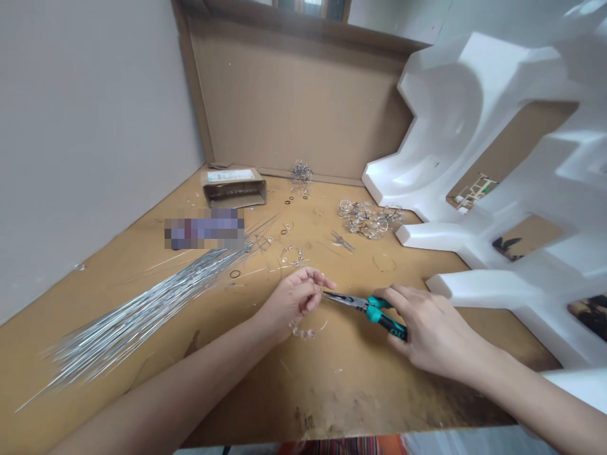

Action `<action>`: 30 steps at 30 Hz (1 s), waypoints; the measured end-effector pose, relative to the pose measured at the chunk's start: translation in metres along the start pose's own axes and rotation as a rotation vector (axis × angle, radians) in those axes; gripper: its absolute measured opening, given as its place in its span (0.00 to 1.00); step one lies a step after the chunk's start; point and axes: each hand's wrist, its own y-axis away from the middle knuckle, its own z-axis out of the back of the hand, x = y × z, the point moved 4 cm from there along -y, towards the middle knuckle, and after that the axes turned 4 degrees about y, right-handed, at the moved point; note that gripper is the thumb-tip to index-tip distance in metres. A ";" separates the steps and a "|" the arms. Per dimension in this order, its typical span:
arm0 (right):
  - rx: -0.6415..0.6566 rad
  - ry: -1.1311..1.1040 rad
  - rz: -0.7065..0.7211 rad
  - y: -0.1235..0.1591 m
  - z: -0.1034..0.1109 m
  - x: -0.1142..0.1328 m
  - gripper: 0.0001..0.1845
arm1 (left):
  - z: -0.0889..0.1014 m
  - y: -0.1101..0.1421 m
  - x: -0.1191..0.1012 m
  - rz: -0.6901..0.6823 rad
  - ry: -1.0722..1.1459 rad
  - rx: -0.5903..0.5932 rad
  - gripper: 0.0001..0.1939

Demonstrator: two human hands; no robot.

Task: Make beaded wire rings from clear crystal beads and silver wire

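In the middle of the head view my left hand (296,296) is closed, pinching a thin wire ring strung with clear beads (303,332). The beads hang below the fingers, and the wire's end is partly hidden by them. My right hand (424,322) grips long-nose pliers (367,307) with teal and black handles. The pliers' tips reach the left fingertips, where the wire is; whether the jaws bite on it is too small to tell. Just beyond the left hand lies a loose ring of clear beads (293,255).
A bundle of straight metal wires (156,309) lies at left. Behind it are a blurred purple packet (205,229) and a small open cardboard box (234,188). Beaded wire rings (370,218) are heaped back right, beside white foam pieces (455,287). A cardboard panel (303,95) stands behind.
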 end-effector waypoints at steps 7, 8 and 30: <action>0.089 -0.081 -0.059 0.002 -0.003 -0.001 0.16 | 0.003 -0.002 0.003 -0.005 -0.016 0.034 0.06; 0.114 -0.114 -0.078 0.003 -0.004 -0.001 0.17 | 0.003 -0.002 0.004 -0.005 -0.025 0.038 0.05; 0.242 -0.556 -0.264 0.013 -0.022 -0.010 0.10 | 0.002 0.000 -0.002 -0.128 -0.506 -0.004 0.10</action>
